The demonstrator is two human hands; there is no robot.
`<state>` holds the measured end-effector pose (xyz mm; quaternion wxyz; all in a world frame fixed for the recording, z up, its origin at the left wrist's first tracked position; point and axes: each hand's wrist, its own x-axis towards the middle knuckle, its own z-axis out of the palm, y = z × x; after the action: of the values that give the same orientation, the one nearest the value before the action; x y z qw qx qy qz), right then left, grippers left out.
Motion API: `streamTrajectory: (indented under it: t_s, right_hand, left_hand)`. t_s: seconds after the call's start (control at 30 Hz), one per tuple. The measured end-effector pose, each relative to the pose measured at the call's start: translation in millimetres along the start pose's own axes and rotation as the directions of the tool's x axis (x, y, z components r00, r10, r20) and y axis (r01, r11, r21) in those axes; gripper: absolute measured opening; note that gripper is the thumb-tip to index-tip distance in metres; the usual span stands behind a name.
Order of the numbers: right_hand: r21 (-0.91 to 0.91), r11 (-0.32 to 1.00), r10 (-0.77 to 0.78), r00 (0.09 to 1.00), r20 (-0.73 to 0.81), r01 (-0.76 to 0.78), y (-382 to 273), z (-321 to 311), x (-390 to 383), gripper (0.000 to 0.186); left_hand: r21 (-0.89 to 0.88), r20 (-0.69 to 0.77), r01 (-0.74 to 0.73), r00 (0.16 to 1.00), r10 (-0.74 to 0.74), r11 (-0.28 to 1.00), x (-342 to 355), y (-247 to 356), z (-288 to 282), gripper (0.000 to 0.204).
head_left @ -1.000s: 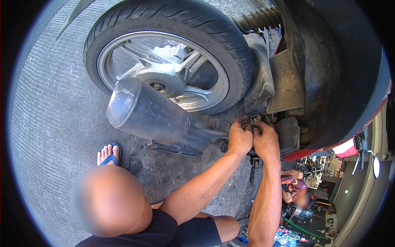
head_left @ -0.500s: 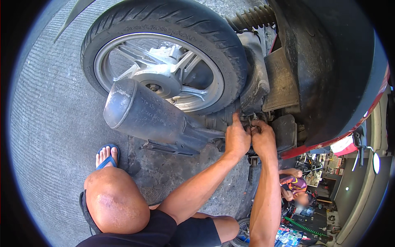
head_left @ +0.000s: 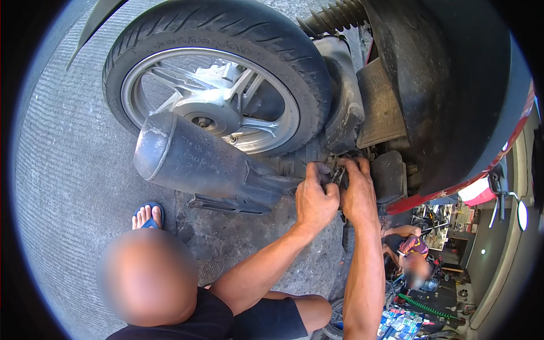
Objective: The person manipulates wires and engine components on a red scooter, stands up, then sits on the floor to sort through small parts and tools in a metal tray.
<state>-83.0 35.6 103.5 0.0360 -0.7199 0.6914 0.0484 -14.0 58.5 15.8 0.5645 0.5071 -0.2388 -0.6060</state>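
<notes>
Both my hands work close together at the underside of a scooter, just past the front end of its dark exhaust muffler point(head_left: 209, 158). My left hand point(head_left: 317, 198) is closed, thumb pressed against curled fingers. Beside it my right hand point(head_left: 358, 192) is also closed, its fingers bent into the dark gap below the mudguard. A small metal piece point(head_left: 338, 174) shows between the two hands; its kind cannot be made out. My fingers hide most of what they grip. The rear wheel point(head_left: 215, 107) stands just beyond the muffler.
A coiled black shock spring point(head_left: 334, 20) and a brown flap point(head_left: 382, 107) sit above my hands. My sandalled foot point(head_left: 148, 218) rests on the concrete point(head_left: 62, 164). At the lower right, another person point(head_left: 413, 249) crouches near a green coiled hose point(head_left: 425, 306) and several bottles.
The view has shifted slightly, so the scooter sits a little further left. My left hand has drawn back a bit, its index finger now bent. My right fingers reach further upward into the gap.
</notes>
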Motion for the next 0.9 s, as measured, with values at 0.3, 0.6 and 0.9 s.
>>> streamTrajectory:
  t_s: [0.3, 0.6, 0.9]
  right_hand:
    - [0.133, 0.990, 0.056, 0.998, -0.018, -0.053, 16.7, 3.0, -3.8, 0.042]
    - [0.098, 0.980, 0.175, 0.985, 0.004, -0.175, 3.5, 1.0, -6.8, 0.042]
    - [-0.169, 0.963, 0.198, 0.976, -0.092, -0.212, 8.2, 16.1, 12.5, 0.025]
  left_hand:
    - [0.543, 0.548, -0.234, 0.827, -0.128, 0.807, -2.2, 16.2, -36.4, 0.024]
    - [0.598, 0.628, -0.349, 0.763, -0.151, 0.722, 4.0, 9.3, -47.5, 0.023]
    - [0.435, 0.302, -0.276, 0.942, 0.150, 0.857, 19.7, 17.2, -33.6, 0.018]
